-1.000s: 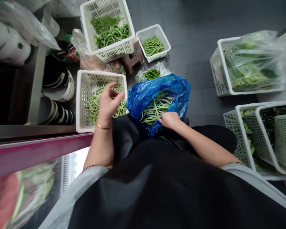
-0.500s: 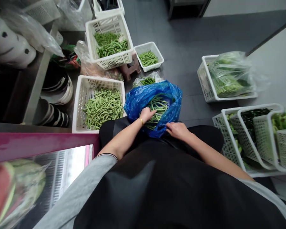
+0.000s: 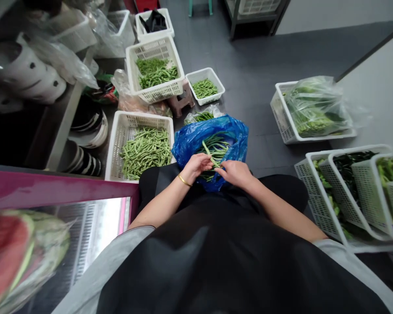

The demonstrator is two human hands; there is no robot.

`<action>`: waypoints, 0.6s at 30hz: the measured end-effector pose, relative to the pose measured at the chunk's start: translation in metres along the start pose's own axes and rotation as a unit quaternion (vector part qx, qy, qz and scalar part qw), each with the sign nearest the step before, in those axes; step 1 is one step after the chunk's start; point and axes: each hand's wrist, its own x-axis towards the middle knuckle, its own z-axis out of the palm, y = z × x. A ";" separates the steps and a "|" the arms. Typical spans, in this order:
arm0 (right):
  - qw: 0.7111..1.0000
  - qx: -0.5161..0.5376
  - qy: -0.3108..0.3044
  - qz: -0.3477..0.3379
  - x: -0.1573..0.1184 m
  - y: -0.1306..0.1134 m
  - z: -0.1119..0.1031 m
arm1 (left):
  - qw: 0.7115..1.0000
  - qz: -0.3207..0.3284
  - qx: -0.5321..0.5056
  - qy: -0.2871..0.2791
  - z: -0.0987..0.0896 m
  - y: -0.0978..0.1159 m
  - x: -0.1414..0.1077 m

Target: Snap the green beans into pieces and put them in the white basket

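White plastic basket (image 3: 113,150) of green beans at ten o'clock; at twelve o'clock, the person's left hand (image 3: 196,168) and right hand (image 3: 236,172) pinch a long green bean (image 3: 210,156) over a blue plastic bag (image 3: 237,139) of beans; bagged leafy greens (image 3: 314,109) at two o'clock.

Beans (image 3: 146,152) fill a crate (image 3: 113,148) left of a plastic bag (image 3: 188,146).
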 end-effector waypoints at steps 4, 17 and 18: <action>0.993 0.088 -0.040 -0.073 0.005 0.000 0.022 | 0.997 -0.028 -0.073 -0.022 -0.001 -0.013 -0.021; 0.977 -0.054 -0.205 -0.011 -0.029 0.011 0.056 | 0.993 0.083 -0.038 -0.078 0.026 -0.032 -0.048; 0.971 -0.061 -0.233 -0.013 -0.027 0.012 0.059 | 0.989 0.112 -0.027 -0.089 0.029 -0.029 -0.054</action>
